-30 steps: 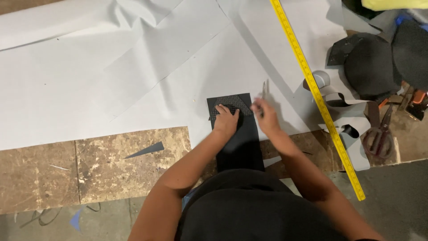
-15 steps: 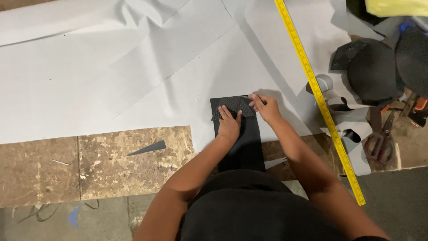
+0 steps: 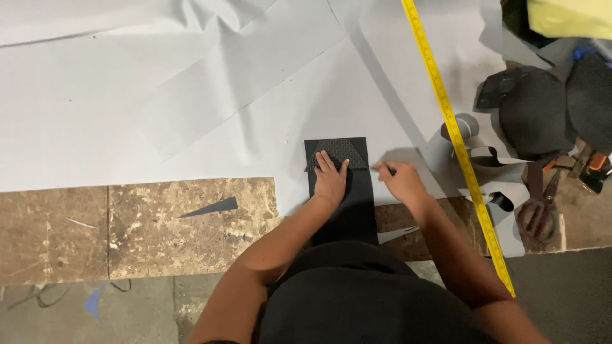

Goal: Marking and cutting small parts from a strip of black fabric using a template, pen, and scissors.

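Observation:
A dark rectangular template (image 3: 357,210) lies on the pale grey sheet (image 3: 191,95). On its upper end sits a small textured dark patch (image 3: 341,150). My left hand (image 3: 330,178) presses flat on the template, fingers spread over the patch. My right hand (image 3: 400,181) pinches a thin dark pen (image 3: 387,169) just right of the template's edge, its tip on the grey sheet.
A yellow measuring tape (image 3: 456,137) runs diagonally on the right. Beyond it lie dark cut pieces (image 3: 532,111), grey offcuts (image 3: 478,156) and scissors (image 3: 539,213). Bare worn board (image 3: 127,223) with a dark sliver (image 3: 210,207) shows lower left.
My right hand has moved from the template's top right corner down along its right edge. My left hand stays pressed on the template.

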